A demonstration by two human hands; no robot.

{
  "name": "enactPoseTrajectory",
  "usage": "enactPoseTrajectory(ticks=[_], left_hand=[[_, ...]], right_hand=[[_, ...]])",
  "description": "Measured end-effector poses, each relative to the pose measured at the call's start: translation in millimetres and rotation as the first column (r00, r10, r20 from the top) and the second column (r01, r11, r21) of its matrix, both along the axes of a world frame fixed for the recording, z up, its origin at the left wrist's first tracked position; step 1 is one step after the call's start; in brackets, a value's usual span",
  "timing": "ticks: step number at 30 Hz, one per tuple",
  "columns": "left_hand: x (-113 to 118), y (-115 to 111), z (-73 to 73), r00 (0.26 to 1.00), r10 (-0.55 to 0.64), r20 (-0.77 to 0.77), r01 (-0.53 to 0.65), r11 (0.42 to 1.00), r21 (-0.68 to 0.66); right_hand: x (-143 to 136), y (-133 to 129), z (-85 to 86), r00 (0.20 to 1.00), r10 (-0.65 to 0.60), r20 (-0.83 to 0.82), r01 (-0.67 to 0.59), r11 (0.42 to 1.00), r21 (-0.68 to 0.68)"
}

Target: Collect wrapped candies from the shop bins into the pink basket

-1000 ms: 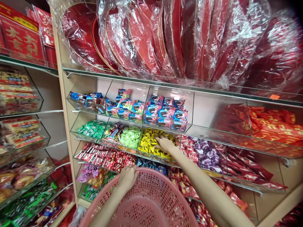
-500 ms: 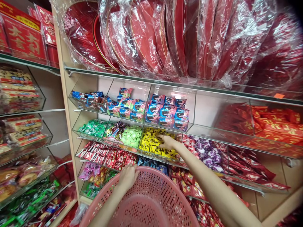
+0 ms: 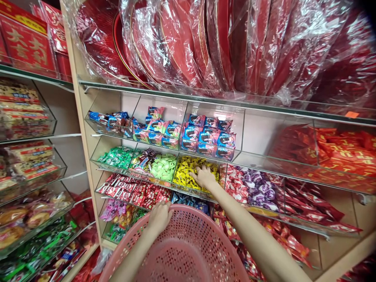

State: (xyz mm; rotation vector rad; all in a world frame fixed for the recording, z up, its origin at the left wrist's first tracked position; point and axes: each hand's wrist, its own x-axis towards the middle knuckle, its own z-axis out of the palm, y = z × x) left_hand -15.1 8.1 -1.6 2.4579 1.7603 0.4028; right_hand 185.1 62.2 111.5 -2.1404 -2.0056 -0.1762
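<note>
My left hand (image 3: 160, 217) is closed over the rim of a pink plastic basket (image 3: 217, 235) with a perforated wall; nothing lies on the part of its bottom that shows. Further up, my right hand (image 3: 205, 178) rests with fingers spread on a heap of yellow-wrapped candies (image 3: 183, 172) in a clear shelf bin. Its fingertips touch the wrappers, and no candy shows in its grasp. Left of that heap are light green packets (image 3: 163, 166); to its right are red-and-white candies (image 3: 237, 182) and purple-wrapped candies (image 3: 261, 186).
Clear dividers and glass shelf edges (image 3: 205, 94) separate the bins. Above stand red round trays (image 3: 182, 47) in plastic wrap. Blue snack packs (image 3: 208, 137) sit one tier up, red packets (image 3: 126, 188) one tier down. A side shelf at left carries wrapped cakes (image 3: 32, 160).
My right hand has moved slightly left and lower onto the yellow candies, its fingers more spread. My left hand keeps its hold on the basket.
</note>
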Motion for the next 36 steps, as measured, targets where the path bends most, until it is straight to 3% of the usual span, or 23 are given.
enactPoseTrajectory(ticks=[7, 15, 28, 32, 36], left_hand=[[0.3, -1.5, 1.9, 1.0, -0.001, -0.001, 0.001, 1.0, 0.006], [-0.2, -3.8, 5.4, 1.0, 0.015, 0.016, -0.015, 1.0, 0.0], [-2.5, -2.2, 1.4, 0.999, 0.015, 0.031, -0.017, 0.999, 0.043], [-1.1, -2.2, 1.9, 1.0, 0.016, 0.01, -0.016, 0.999, 0.027], [0.8, -2.5, 3.4, 1.0, 0.012, 0.001, -0.012, 1.0, 0.013]], right_hand=[[5.2, 1.9, -1.5, 1.0, -0.005, 0.023, 0.005, 1.0, 0.009], [12.0, 2.6, 1.5, 0.984, 0.074, 0.163, -0.081, 0.996, 0.036], [31.8, 6.7, 3.4, 0.984, 0.071, 0.166, -0.091, 0.989, 0.117], [38.4, 9.6, 6.1, 0.995, 0.011, 0.098, -0.025, 0.99, 0.142], [43.5, 13.8, 11.7, 0.985, -0.022, -0.168, 0.064, 0.967, 0.248]])
